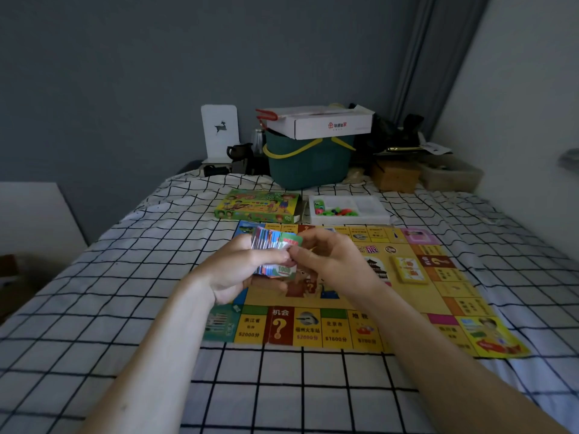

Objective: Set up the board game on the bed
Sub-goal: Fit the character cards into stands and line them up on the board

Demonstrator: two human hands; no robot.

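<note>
The yellow game board [445, 308] lies unfolded on the checked bed sheet [282, 389]. Above the board's left part, my left hand [233, 270] grips a thick stack of colourful paper money [274, 245]. My right hand [332, 261] pinches the top green note of that stack between thumb and fingers. A small yellow deck of cards [409, 270] rests on the board to the right. Behind the board lie the green game box lid [258, 205] and the white box tray [349, 209] holding small coloured plastic pieces.
A teal basket [308, 166] with a white carton [322, 122] on top stands at the head of the bed. Beside it are a brown box [395, 176], a clear container [451, 175] and dark clutter. A white wall runs along the right; a white cabinet [34, 214] stands left.
</note>
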